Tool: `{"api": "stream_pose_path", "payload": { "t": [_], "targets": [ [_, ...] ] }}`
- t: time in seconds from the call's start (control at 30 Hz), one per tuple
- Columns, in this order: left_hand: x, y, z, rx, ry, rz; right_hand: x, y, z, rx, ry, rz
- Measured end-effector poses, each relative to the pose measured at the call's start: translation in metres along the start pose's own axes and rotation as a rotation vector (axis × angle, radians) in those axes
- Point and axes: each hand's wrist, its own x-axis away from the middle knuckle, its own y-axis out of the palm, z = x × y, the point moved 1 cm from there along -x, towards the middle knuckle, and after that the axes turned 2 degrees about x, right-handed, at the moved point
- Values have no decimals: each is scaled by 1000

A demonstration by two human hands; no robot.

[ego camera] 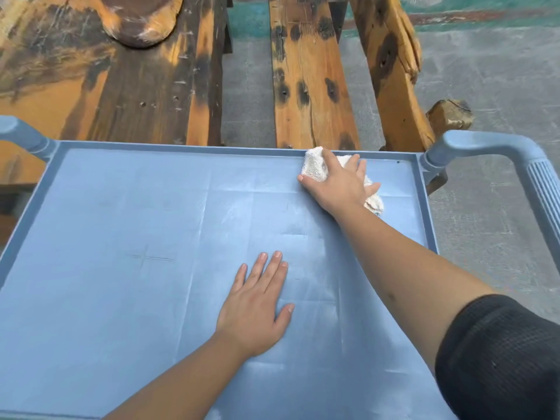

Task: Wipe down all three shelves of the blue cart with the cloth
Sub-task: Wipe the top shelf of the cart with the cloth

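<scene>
The blue cart's top shelf (pixel 121 237) fills the lower view, with a raised rim around it. A white terry cloth (pixel 315 166) lies bunched at the far right of the shelf, against the back rim. My right hand (pixel 339 183) presses flat on the cloth and covers most of it. My left hand (pixel 257 307) rests palm down on the bare shelf near the middle, fingers apart, holding nothing. The two lower shelves are hidden under the top one.
Blue cart handles rise at the back left (pixel 21 131) and right (pixel 497 150). Beyond the cart stand a scorched wooden table (pixel 121 80) and a wooden bench (pixel 306 80). Grey concrete floor (pixel 485 86) lies to the right.
</scene>
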Motion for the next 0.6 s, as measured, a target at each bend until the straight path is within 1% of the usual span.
{"api": "stream_pose_path", "payload": {
  "t": [0.07, 0.13, 0.17, 0.23, 0.3, 0.37, 0.43, 0.57, 0.6],
  "targets": [
    [0, 1, 0, 26, 6, 5, 11, 14, -12, 86, -178, -22],
    [1, 0, -2, 91, 28, 45, 27, 25, -26, 114, -354, -59],
    [2, -1, -3, 160, 32, 85, 37, 30, -31, 117, -422, -75],
    [4, -7, -6, 391, -10, 210, 56, 37, -33, 118, -524, -100],
    [6, -12, -9, 600, -95, 335, 78, 40, -27, 106, -593, -119],
    [7, -16, -8, 723, -138, 393, 104, 43, -18, 87, -637, -149],
    [5, -18, -10, 840, -165, 413, 135, 47, -10, 78, -668, -191],
    [7, -31, -18, 1224, -295, 394, 197, 55, 9, 78, -726, -212],
    [8, -34, -22, 1288, -319, 385, 210, 56, 14, 92, -742, -227]
  ]
}}
